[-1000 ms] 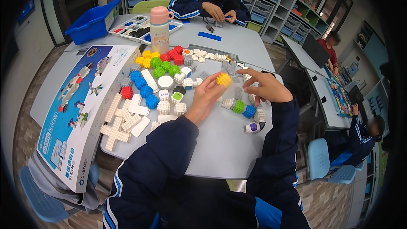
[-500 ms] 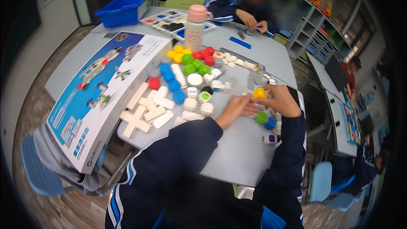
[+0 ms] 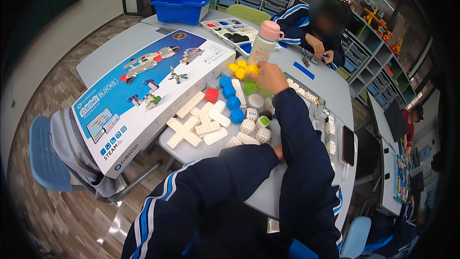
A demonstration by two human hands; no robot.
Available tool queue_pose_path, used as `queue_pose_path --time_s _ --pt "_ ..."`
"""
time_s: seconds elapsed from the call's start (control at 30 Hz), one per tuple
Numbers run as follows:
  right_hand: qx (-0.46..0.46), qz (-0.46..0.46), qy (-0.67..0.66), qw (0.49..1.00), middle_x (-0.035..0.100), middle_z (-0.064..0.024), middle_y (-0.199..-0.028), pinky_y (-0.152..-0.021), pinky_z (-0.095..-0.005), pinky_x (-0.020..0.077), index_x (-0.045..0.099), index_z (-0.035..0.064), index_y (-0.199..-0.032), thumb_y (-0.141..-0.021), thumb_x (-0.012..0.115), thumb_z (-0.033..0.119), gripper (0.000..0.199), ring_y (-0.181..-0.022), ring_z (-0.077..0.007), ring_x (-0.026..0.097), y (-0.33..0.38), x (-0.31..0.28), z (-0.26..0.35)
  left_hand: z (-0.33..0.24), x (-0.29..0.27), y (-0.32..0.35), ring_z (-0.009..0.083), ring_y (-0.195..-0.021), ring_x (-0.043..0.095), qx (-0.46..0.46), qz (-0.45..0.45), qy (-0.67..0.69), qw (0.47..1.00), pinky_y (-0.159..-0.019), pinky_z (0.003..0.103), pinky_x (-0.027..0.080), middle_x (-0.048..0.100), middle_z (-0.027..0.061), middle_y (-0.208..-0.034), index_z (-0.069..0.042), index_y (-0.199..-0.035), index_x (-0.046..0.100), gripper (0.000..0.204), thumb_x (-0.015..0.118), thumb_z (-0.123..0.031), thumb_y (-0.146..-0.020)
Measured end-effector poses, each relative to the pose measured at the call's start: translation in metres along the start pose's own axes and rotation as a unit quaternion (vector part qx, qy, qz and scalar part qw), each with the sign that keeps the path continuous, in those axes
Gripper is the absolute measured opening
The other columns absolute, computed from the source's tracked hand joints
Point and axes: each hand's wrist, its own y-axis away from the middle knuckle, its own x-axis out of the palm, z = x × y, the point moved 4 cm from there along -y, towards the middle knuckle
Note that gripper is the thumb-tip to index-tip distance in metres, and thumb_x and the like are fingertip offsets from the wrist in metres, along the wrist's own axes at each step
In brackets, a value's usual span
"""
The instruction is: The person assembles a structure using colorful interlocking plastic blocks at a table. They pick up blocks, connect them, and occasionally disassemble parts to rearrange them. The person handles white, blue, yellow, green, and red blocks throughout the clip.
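Observation:
My right hand (image 3: 271, 79) reaches over the table to a cluster of yellow knobbly blocks (image 3: 239, 70), its fingertips closed on the block at the right end. Green knobbly blocks (image 3: 250, 87) lie just below those fingers. My left hand (image 3: 278, 152) is mostly hidden behind the right sleeve; only a bit of skin near the wrist shows, so its fingers cannot be seen. Near it lie white knobbly blocks (image 3: 247, 126). To their left runs a row of blue blocks (image 3: 233, 102), with a red block (image 3: 211, 95) beside it.
White studded plates (image 3: 185, 133) lie at left, beside a large printed box (image 3: 143, 91). A pink-capped bottle (image 3: 265, 43) stands behind the yellow blocks. Farther back are a sorting tray (image 3: 230, 29) and a blue bin (image 3: 184, 7). A phone (image 3: 348, 146) lies at right. A person sits across.
My right hand has moved from the right side, where it held a yellow block, across to the yellow cluster. My left hand has become covered by the right sleeve. The view has shifted.

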Motion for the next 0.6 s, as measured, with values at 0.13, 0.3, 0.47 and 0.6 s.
queue_pose_path --time_s 0.13,0.3,0.47,0.6 --pt "0.076 -0.031 0.011 0.997 0.072 -0.0193 -0.089 -0.073 -0.0407 0.0539 0.069 -0.0006 -0.103 -0.078 0.076 0.043 0.051 -0.084 -0.0326 0.070 -0.047 0.028 -0.012 -0.001 0.002 0.008 0.0247 -0.117 0.053 0.003 -0.035 0.004 0.999 -0.095 0.037 0.047 0.052 0.0170 -0.123 0.001 -0.129 0.043 0.047 0.062 -0.021 -0.093" --pt "0.041 -0.069 0.039 0.996 0.070 -0.0191 -0.099 -0.075 -0.0452 0.0555 0.068 0.0006 -0.101 -0.080 0.074 0.041 0.046 -0.092 -0.0352 0.068 -0.052 0.044 -0.005 -0.004 0.008 0.012 0.0241 -0.109 0.058 0.000 -0.057 0.022 0.998 -0.091 0.036 0.049 0.058 0.0161 -0.112 0.001 -0.122 0.049 0.040 0.062 -0.022 -0.093" --pt "-0.052 -0.074 -0.053 0.995 0.070 -0.0190 -0.085 -0.069 -0.0390 0.0523 0.070 0.0049 -0.105 -0.082 0.072 0.040 0.042 -0.077 -0.0294 0.069 -0.007 -0.006 0.003 -0.009 0.003 0.004 0.0235 -0.101 0.063 0.010 -0.081 0.062 0.995 -0.086 0.036 0.051 0.063 0.0151 -0.102 0.002 -0.115 0.055 0.034 0.062 -0.022 -0.093" --pt "-0.065 0.069 -0.104 0.990 0.061 -0.0104 -0.067 -0.054 -0.0328 0.0404 0.071 0.0064 -0.106 -0.085 0.071 0.035 0.036 -0.055 -0.0171 0.052 0.084 -0.072 0.006 -0.009 0.003 -0.007 0.0214 -0.090 0.067 -0.078 -0.019 0.145 0.986 -0.079 0.033 0.053 0.067 0.0134 -0.092 0.002 -0.107 0.060 0.028 0.060 -0.022 -0.093"
